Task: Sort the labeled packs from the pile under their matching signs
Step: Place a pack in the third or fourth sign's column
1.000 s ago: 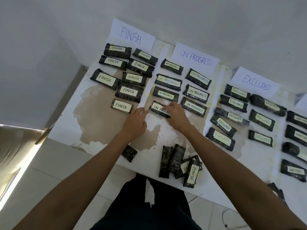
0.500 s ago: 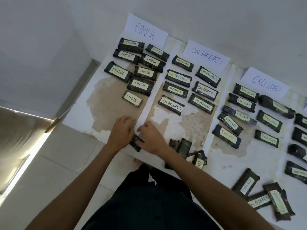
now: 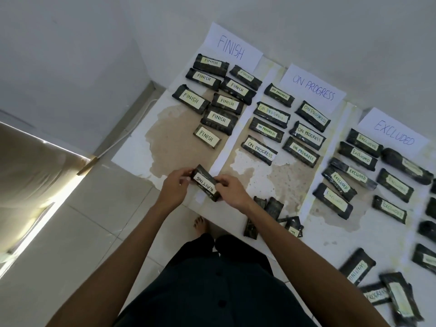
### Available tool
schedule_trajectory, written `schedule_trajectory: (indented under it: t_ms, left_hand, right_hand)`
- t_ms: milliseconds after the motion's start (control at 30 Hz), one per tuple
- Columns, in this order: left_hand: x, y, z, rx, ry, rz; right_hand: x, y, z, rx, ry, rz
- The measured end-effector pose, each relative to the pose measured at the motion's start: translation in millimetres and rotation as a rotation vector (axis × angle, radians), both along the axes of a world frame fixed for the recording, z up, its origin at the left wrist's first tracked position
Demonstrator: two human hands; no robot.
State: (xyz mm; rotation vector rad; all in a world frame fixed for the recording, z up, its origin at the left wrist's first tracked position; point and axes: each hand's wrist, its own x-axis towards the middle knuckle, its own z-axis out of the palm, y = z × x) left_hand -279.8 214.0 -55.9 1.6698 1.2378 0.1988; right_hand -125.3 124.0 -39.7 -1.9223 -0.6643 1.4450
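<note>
Packs (image 3: 428,230) at 3 o'clock are cut by the frame, labels blurred. The right forearm (image 3: 295,251) hides part of the pile (image 3: 274,206) at 5 o'clock. The table (image 3: 259,171) is white, peeled to brown patches. Left hand (image 3: 174,187) and right hand (image 3: 232,192) pinch the ends of one pack (image 3: 205,184): flat, dark shiny wrap, white label WAITING, at 6 o'clock from the FINISH sign (image 3: 232,47), over the table edge.

Tabletop (image 3: 377,241): white, with brown stained patches.
Back edge: FINISH sign (image 3: 232,47), ON PROGRESS sign (image 3: 313,87), EXCLUDED sign (image 3: 394,135).
Columns: FINISH packs (image 3: 219,119), ON PROGRESS packs (image 3: 259,150), EXCLUDED packs (image 3: 358,153) beneath matching signs; white strips (image 3: 236,135) between.
Front edge: pile (image 3: 273,207); loose packs (image 3: 357,269) to the right.
</note>
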Motion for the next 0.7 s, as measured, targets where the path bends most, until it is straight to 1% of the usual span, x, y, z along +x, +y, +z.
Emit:
schedule_trajectory:
  t_ms: [67,133,300,400,433,500,567,700]
  left_hand:
    - [3.9,-0.5,5.7,-0.117,-0.05,0.05]
    - [7.8,-2.8,11.9,-0.236,-0.112,0.126]
    - [22.2,-7.7,20.3,-0.396,-0.199,0.286]
    - [31.5,-9.5,22.1,-0.465,-0.22,0.372]
    - [34.5,-10.6,22.6,-0.451,-0.217,0.388]
    - [40.7,-13.9,24.5,-0.342,-0.158,0.345]
    - [49.8,-18.6,30.0,-0.217,-0.08,0.216]
    - [72.6,-30.0,35.2,-0.076,-0.053,0.003]
  right_hand:
    - [4.1,-1.8,2.3,0.0,0.072,-0.06]
    - [6.1,-1.8,5.4,0.012,0.069,-0.066]
    - [10.2,-1.5,8.7,0.061,-0.112,-0.022]
    - [13.0,-3.4,8.3,0.065,-0.161,-0.009]
    - [13.4,-5.1,8.5,0.058,-0.161,-0.014]
    - [13.6,-8.4,8.9,0.063,-0.143,-0.039]
    - [14.7,-10.6,10.8,0.083,-0.131,-0.073]
    - [25.3,-21.2,18.2,0.121,-0.142,-0.119]
